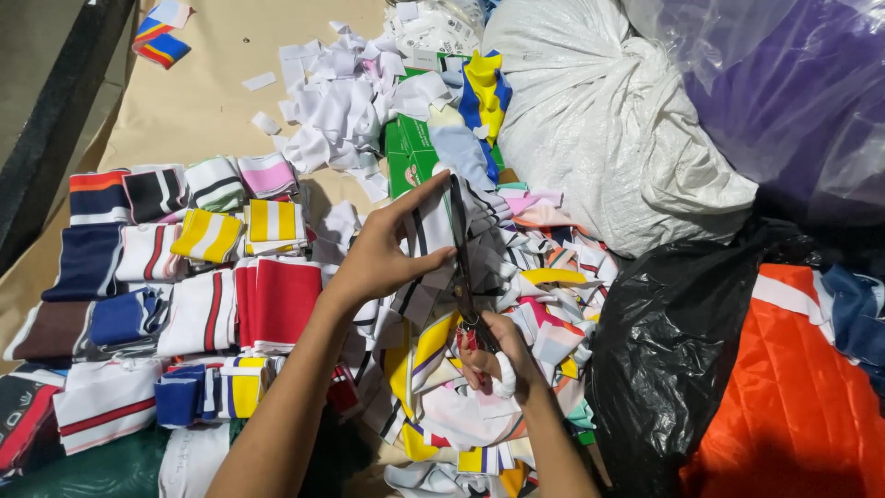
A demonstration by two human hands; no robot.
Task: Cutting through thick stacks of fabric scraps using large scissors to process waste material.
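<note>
My left hand (pixel 383 254) pinches a white knit strip with black stripes (pixel 426 242) and holds it up over a heap of striped fabric pieces. My right hand (pixel 493 361) grips the white-wrapped handles of a pair of scissors (pixel 460 267). The dark blades point away from me and close on the strip beside my left fingers. Under both hands lies a loose pile of multicoloured knit trims (pixel 544 304).
Folded striped pieces (pixel 198 277) lie in rows at the left on brown paper (pixel 198 101). White offcuts (pixel 341 101) and a green box (pixel 410 152) are behind. A white sack (pixel 608 129), a clear bag of purple cloth (pixel 793 83), a black bag (pixel 673 350) and orange fabric (pixel 793 397) crowd the right.
</note>
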